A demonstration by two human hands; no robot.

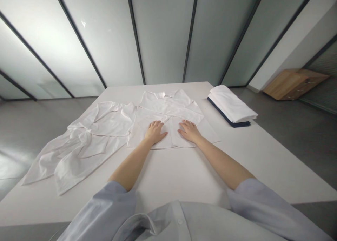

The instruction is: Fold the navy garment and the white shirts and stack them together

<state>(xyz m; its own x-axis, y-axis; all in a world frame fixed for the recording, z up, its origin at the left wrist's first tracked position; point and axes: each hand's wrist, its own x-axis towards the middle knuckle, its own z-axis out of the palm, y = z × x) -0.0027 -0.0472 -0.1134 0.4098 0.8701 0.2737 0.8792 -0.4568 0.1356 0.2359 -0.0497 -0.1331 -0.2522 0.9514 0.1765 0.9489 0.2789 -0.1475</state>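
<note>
A white coat lies spread on the table in front of me, its collar at the far side and its sleeves folded across the front. My left hand rests flat on the lower left part of the coat, fingers spread. On the other side of the front seam, my right hand lies flat too, fingers apart. Neither hand grips the cloth. To the left, touching or close to the coat's edge, a second white garment lies crumpled, with parts of it hanging toward the table's left edge.
A stack of folded white cloth on dark navy cloth sits near the right edge of the white table. Frosted glass panels stand behind the table. A wooden cabinet is on the floor at right.
</note>
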